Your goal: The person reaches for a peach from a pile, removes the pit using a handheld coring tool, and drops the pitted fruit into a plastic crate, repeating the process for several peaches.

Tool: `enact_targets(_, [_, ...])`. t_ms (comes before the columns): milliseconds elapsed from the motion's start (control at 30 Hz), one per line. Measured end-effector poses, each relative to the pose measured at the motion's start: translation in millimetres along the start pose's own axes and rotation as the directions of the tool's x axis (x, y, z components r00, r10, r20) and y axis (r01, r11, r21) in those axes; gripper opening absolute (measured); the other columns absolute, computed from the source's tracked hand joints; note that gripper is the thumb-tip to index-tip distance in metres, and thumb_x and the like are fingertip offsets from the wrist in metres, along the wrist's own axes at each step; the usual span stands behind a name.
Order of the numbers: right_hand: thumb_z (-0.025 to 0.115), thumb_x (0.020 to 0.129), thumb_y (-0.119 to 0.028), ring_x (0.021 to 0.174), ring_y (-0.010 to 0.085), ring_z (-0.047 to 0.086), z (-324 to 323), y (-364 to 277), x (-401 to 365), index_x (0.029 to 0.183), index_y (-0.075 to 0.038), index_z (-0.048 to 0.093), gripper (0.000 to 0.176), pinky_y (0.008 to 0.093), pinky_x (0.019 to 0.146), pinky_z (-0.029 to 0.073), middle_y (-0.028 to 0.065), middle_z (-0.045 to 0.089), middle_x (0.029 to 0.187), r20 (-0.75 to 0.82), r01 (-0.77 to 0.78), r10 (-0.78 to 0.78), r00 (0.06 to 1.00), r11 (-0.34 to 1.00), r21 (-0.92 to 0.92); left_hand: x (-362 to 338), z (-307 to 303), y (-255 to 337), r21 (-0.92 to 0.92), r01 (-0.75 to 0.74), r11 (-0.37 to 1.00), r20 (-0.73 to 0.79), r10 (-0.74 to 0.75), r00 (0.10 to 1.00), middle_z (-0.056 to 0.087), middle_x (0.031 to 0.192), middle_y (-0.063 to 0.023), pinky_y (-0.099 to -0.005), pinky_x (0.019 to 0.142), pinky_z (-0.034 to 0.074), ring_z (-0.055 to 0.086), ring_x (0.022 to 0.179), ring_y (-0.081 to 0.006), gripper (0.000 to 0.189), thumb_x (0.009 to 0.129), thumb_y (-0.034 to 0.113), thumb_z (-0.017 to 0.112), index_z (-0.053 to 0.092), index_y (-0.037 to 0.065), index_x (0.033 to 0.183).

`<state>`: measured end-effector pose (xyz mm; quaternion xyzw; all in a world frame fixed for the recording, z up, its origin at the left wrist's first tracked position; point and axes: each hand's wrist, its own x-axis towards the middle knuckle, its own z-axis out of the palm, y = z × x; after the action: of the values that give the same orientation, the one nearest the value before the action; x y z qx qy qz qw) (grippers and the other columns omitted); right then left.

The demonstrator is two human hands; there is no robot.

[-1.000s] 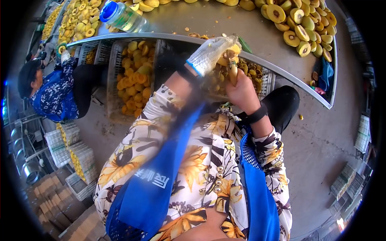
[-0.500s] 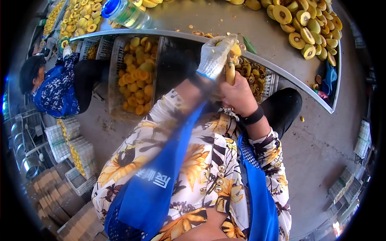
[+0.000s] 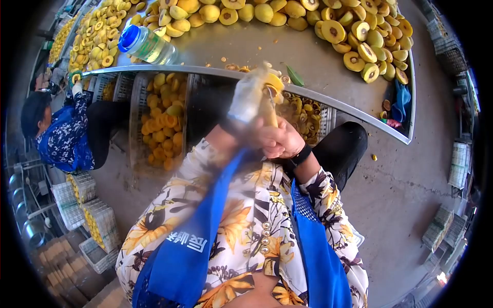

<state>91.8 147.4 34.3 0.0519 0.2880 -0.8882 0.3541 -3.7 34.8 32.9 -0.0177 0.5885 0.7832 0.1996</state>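
Note:
My left hand, in a white glove and blurred by motion, is closed around a yellow peach half just in front of the table's near edge. My bare right hand grips a pitting tool by its pale wooden handle. The tool points up, with its metal end against the peach half; how deep it sits is hidden. Beneath both hands, a crate of dark-centred peach scraps stands under the table edge. More scraps lie on the table beside the glove.
Piles of peach halves cover the far side of the metal table. A blue-capped bottle, a green leaf and a blue cloth lie on it. Left stand a peach crate and a seated co-worker.
The view has shifted, so the table and hands appear lower and further left. The peach half has turned in my gloved hand and shows more of its yellow side.

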Motion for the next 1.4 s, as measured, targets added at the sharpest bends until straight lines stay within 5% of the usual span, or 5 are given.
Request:
enact_targets(233, [0.058,0.080,-0.012,0.047,0.0175,0.046,-37,12,-1,0.088,-0.003,0.053,0.013,0.0271,0.043,0.035,0.0087,0.052,0.061,-0.155,-0.028,-0.124,0.980,0.688,-0.725,-26,-131,72,0.368,-0.040,0.929,-0.502,0.235,0.833,0.061,0.076,-0.0073,-0.0236,0.050,0.047,0.061,0.066,-0.0166,0.046,0.084,0.048,0.054,0.058,0.005,0.097])
enact_targets(367, [0.062,0.075,-0.023,0.077,0.0377,0.059,-55,23,12,0.093,0.000,0.055,0.031,0.0413,0.067,0.047,0.0227,0.060,0.080,-0.328,-0.287,-0.393,0.859,0.159,-0.944,-6,-135,106,0.986,0.155,-0.053,-0.100,0.556,0.825,0.060,0.108,-0.0152,-0.0359,0.085,0.043,0.057,0.100,-0.0282,0.047,0.079,0.042,0.059,0.059,0.006,0.110])
enact_targets(700, [0.062,0.075,-0.015,0.072,0.0375,0.059,-27,-3,-47,0.092,-0.002,0.055,0.023,0.0403,0.060,0.047,0.0203,0.059,0.076,-0.368,-0.157,-0.647,0.668,0.362,-0.919,194,139,52,0.767,-0.464,-0.443,0.628,0.374,0.682,0.041,0.131,-0.0113,-0.0354,0.091,0.042,0.050,0.109,-0.0292,0.045,0.082,0.023,0.051,0.045,0.019,0.126])
enact_targets(1200, [0.063,0.078,-0.016,0.081,0.0194,0.060,-30,-57,-15,0.110,0.001,0.049,0.039,0.0304,0.073,0.048,0.0140,0.062,0.090,-0.319,0.344,-0.912,0.257,0.395,-0.852,29,62,61,0.304,-0.194,0.933,0.458,0.035,0.888,0.058,0.105,-0.0129,-0.0295,0.086,0.044,0.054,0.100,-0.0209,0.043,0.074,0.019,0.067,0.053,0.000,0.109])
enact_targets(1400, [0.061,0.083,-0.025,0.065,0.0351,0.061,-6,-36,10,0.099,0.001,0.051,0.032,0.0378,0.057,0.047,0.0206,0.060,0.077,-0.211,-0.111,-0.900,0.380,0.182,-0.977,-1,12,6,0.588,-0.602,0.540,0.357,0.494,0.793,0.054,0.112,-0.0160,-0.0354,0.091,0.042,0.052,0.104,-0.0304,0.029,0.087,0.013,0.046,0.051,0.001,0.113])
